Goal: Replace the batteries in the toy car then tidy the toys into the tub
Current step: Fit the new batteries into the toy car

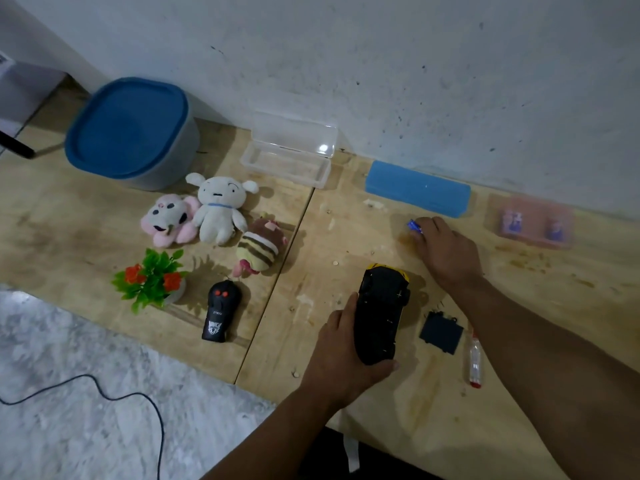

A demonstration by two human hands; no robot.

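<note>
Left hand (341,355) grips the upturned toy car (381,313); beyond the car, right hand (446,247) pinches a blue battery (415,226).

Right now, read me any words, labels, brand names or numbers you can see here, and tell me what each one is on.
Nothing reads clearly.
Black remote control: a short white line of print above a white emblem, too small and blurred to quote.
Blue battery at the right hand's fingertips: markings blurred.
Pink case: labelled batteries inside, unreadable.
Toy car underside: no legible text.
</note>
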